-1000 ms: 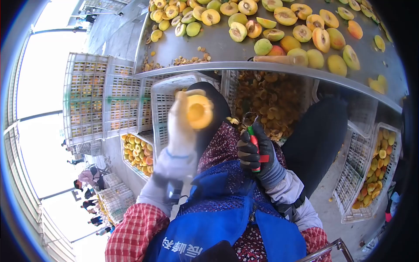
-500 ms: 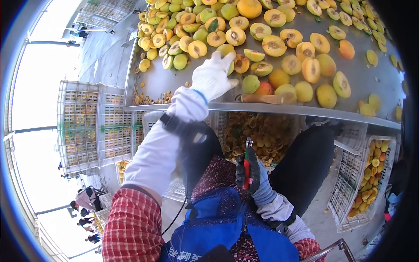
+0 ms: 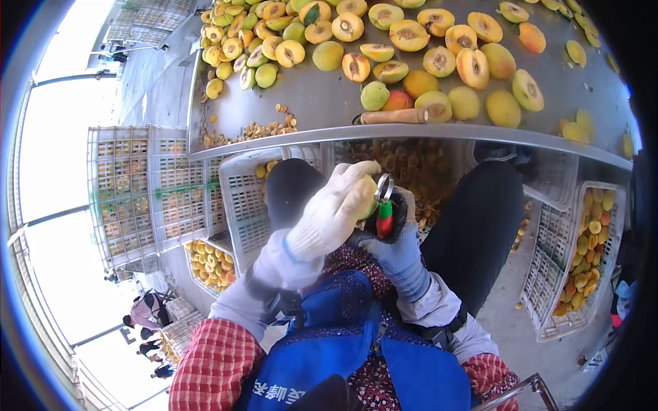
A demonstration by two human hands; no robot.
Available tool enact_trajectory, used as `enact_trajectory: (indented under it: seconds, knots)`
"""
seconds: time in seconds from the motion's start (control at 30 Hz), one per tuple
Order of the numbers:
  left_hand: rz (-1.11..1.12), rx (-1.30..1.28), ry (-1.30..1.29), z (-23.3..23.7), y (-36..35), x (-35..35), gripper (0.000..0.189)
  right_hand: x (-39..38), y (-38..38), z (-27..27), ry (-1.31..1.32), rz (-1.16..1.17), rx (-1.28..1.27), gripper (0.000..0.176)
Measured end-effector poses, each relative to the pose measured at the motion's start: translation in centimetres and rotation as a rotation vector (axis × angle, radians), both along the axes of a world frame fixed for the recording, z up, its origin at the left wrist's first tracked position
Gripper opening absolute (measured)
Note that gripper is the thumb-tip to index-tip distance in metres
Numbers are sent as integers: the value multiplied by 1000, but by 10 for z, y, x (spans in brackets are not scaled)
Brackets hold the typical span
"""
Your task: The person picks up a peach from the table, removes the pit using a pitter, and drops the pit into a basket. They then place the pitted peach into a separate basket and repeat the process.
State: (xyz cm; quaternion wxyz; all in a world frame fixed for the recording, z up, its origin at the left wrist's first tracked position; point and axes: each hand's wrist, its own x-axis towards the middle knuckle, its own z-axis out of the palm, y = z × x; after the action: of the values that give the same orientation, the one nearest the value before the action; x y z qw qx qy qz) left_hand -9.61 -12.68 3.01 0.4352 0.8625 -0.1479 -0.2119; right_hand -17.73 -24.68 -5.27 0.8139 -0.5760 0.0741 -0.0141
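My left hand (image 3: 336, 209), in a white knit glove, is closed around a yellow-green fruit (image 3: 367, 195), mostly hidden by the fingers. Close beside it, my right hand (image 3: 401, 226), in a dark-palmed grey-blue glove, grips a tool (image 3: 384, 216) with red and green handles. The tool's curved metal jaws stick up next to the fruit. Both hands are above my lap, in front of the metal table (image 3: 315, 133). Halved apricots (image 3: 410, 35) and whole ones lie on the tabletop, and a wooden-handled tool (image 3: 394, 116) rests near its front edge.
Pits (image 3: 257, 130) lie on the table's left corner. Below the table are a crate (image 3: 250, 205) and a pile of fruit halves (image 3: 404, 164). Fruit-filled crates stand at left (image 3: 211, 264) and right (image 3: 541, 288). Stacked crates (image 3: 123, 192) and people are farther left.
My left hand has come back from the table to the tool and now holds a fruit. My right hand has risen with the tool. The view has shifted slightly.
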Motion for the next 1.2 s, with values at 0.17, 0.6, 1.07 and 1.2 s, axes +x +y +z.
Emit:
enact_trajectory:
  seconds: [0.17, 0.6, 1.07, 1.2]
  knots:
    - [-19, -114, -92, 6, 14, -26, 51, -9, -10, 17, 162, 71, 335, 63]
    - [619, -534, 317, -1, 14, -51, 38, -21, -14, 45, -113, 201, -339, 27]
    - [484, -256, 42, 5, -4, -57, 26, -64, 13, 7, -83, 149, -206, 42]
    - [234, -210, -51, 4, 5, -48, 20, -61, 0, -5, 265, 650, 304, 40]
